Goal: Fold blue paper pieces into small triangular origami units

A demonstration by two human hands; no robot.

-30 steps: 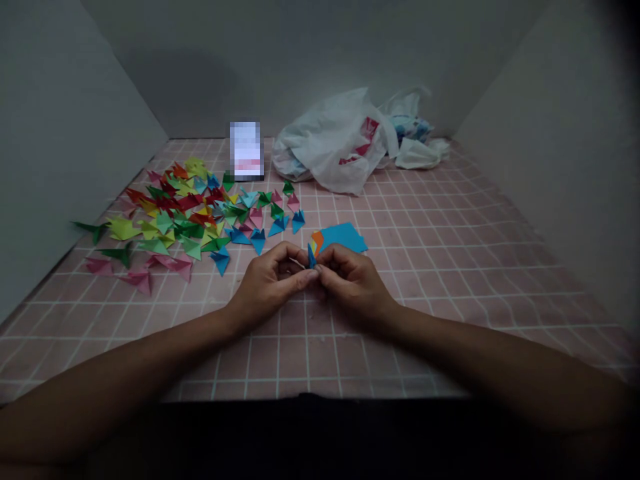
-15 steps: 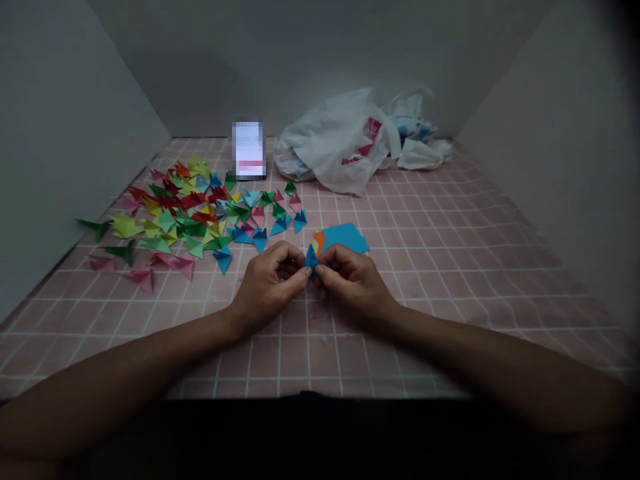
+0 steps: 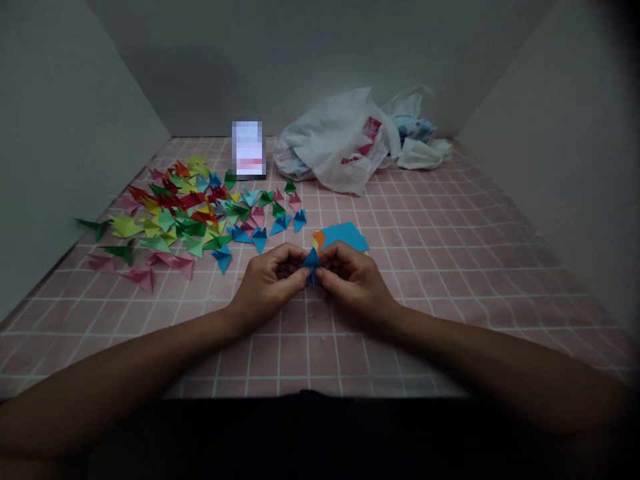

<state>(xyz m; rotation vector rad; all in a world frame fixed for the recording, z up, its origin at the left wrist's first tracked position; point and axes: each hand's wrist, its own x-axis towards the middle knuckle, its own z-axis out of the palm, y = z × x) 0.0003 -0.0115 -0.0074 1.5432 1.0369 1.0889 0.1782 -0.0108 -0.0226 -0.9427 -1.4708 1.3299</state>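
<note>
A small blue folded paper piece [image 3: 311, 261] is pinched between the fingertips of both hands, low over the pink checked tabletop [image 3: 450, 267]. My left hand [image 3: 269, 281] grips it from the left with curled fingers. My right hand [image 3: 351, 280] grips it from the right. Just behind the hands lies a small stack of flat paper sheets [image 3: 343, 237], blue on top with orange and yellow edges showing at its left.
A spread of several folded paper triangles [image 3: 190, 213] in many colours covers the left of the table. A blurred upright card [image 3: 249, 149] stands at the back. White plastic bags [image 3: 345, 143] lie at the back right. Grey walls enclose three sides.
The blue piece, held upright and narrow a second ago, now shows as a wider triangle between my fingertips. Both hands stay in the same place.
</note>
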